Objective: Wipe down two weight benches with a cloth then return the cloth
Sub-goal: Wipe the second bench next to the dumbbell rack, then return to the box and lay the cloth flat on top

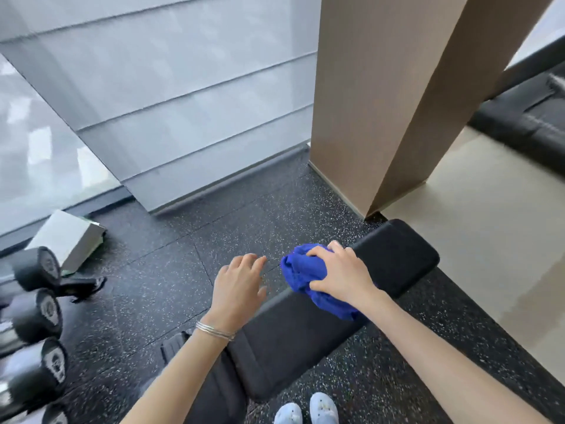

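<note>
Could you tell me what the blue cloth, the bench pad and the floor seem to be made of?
The blue cloth: probably terry or microfibre, fuzzy, bunched in limp folds. The bench pad: likely vinyl or faux leather over padding, smooth matte black, rounded edges. The floor: apparently rubber gym tile, black with pale speckles and seams.

Thin silver bangles (215, 330) ring the wrist of my left hand (238, 283); both forearms are bare. At the frame's bottom edge, my pale blue shoes (323, 408) show.
</note>
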